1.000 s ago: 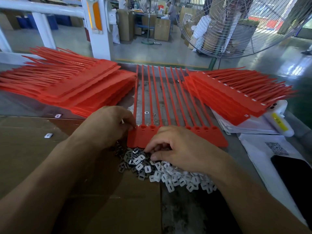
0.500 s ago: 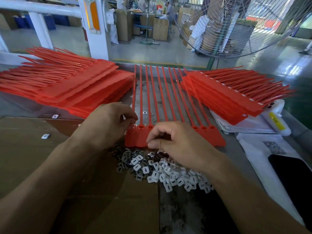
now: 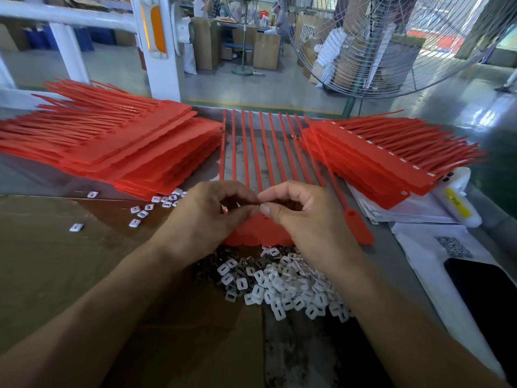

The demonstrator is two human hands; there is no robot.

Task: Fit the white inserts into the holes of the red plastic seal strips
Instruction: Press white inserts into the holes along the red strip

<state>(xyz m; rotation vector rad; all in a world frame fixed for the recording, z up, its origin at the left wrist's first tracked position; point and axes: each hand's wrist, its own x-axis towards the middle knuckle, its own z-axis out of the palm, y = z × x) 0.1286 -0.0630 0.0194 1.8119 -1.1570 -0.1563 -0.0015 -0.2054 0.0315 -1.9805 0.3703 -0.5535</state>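
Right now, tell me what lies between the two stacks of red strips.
In the head view, between the left stack and the right stack, a row of joined red seal strips lies on the table, tails pointing away, both hands over its near end.

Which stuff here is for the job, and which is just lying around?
For the job:
red strips being worked on
pile of white inserts
red stacks
left hand
right hand

Just lying around:
big fan
papers
white bottle
black phone

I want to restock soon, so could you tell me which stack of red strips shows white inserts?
The right-hand stack; small white squares dot its top edge.
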